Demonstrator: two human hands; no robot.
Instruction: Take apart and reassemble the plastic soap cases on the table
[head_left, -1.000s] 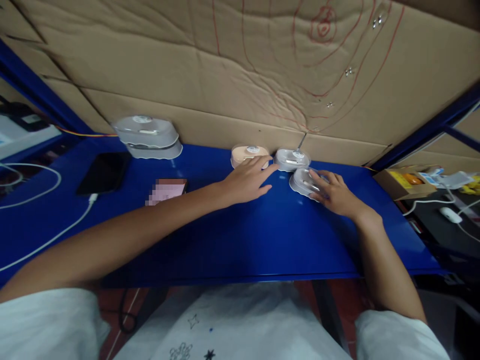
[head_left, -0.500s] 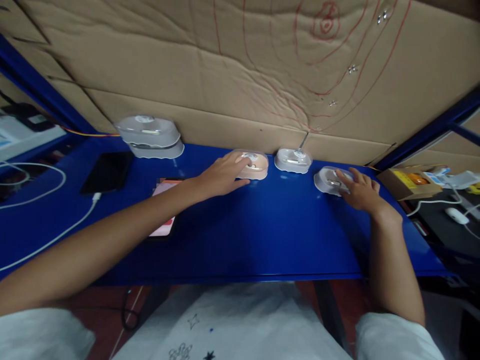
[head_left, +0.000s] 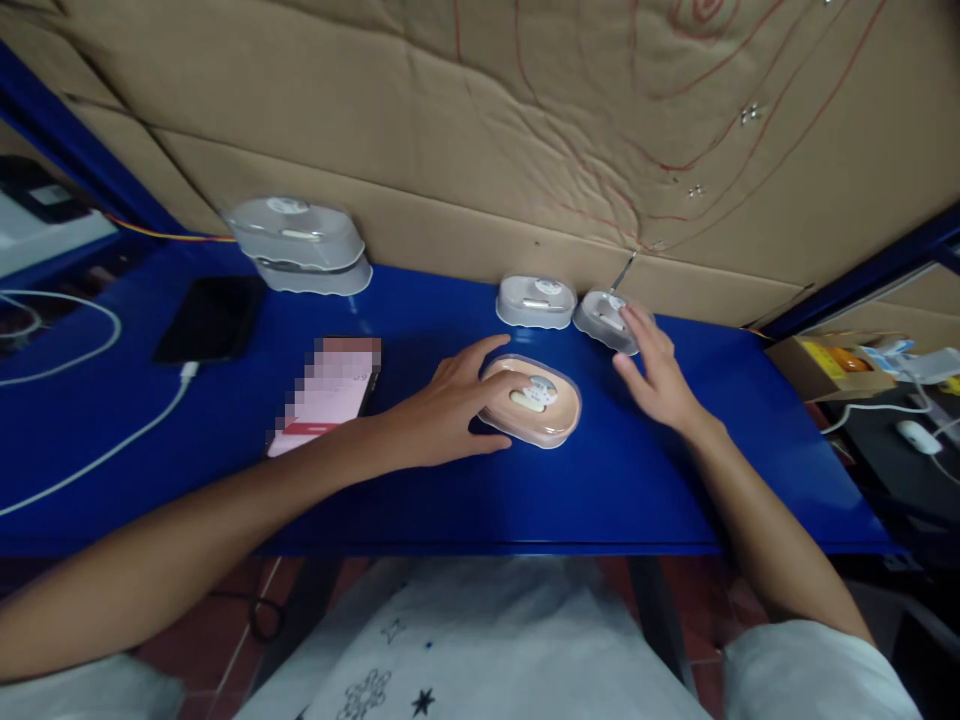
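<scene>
A peach oval box with a clear lid [head_left: 551,412] lies on the blue table [head_left: 450,510]. At its left end is my left hand [head_left: 465,405], fingers spread, a finger over the lid. Farther back, a pale grey box [head_left: 535,303] stands near the cardboard. Just right of it, a darker grey box [head_left: 600,318] sits slightly turned. My right hand [head_left: 658,375] is at that box's right side, its fingers apart and fingertips at the edge.
Two stacked grey boxes [head_left: 300,235] stand at the back left. A lit phone [head_left: 334,390] and a black phone [head_left: 208,318] with a white cable lie at the left. Cardboard [head_left: 360,120] walls the back; an open carton [head_left: 825,368] stands at the right.
The peach box has come toward me, with my left hand beside it. My right hand and the grey box beneath it have moved left, closer to the other grey box. The view has shifted slightly.
</scene>
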